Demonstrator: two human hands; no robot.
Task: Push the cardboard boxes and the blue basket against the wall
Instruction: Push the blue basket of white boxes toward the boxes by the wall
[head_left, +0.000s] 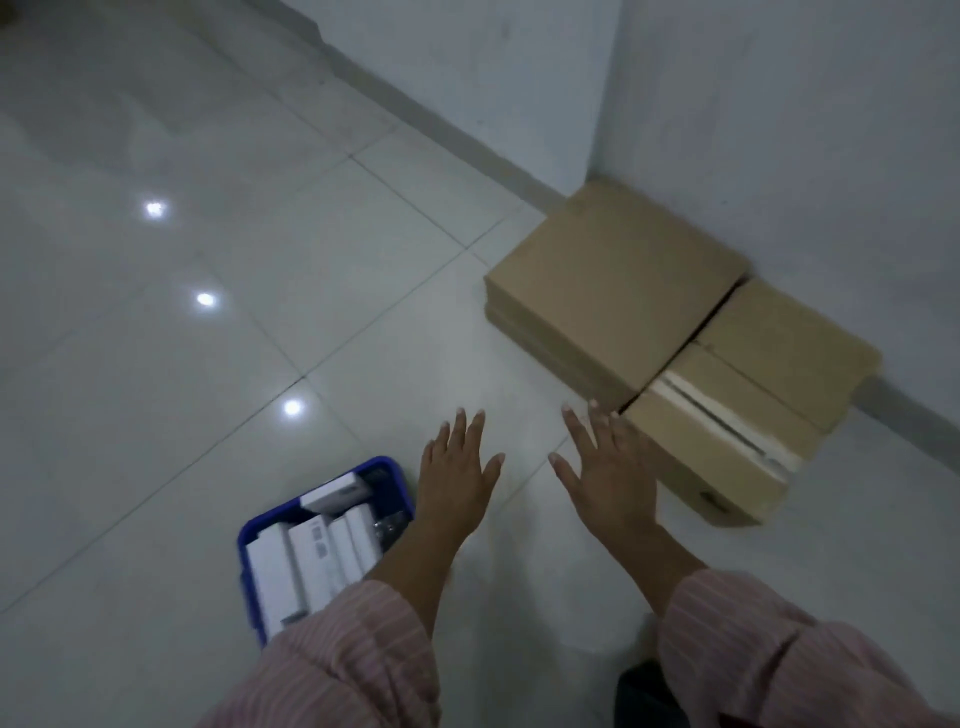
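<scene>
Bare floor (260, 260) open left; cardboard boxes (675, 332) block right wall (805, 130).

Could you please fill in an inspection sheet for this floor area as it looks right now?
Surface: glossy pale tiled floor, with ceiling-light reflections.
Job's things: larger cardboard box in the corner against the wall; taped cardboard box beside it, also by the wall. Blue basket out on the open floor, away from the wall, holding white cartons.
Clutter: dark object at the bottom edge, cannot identify.
Hands: left hand and right hand open, fingers spread, holding nothing; right fingertips near the taped box, contact unclear.
Cables: nothing seen.
Surroundings: white walls with grey skirting.
</scene>
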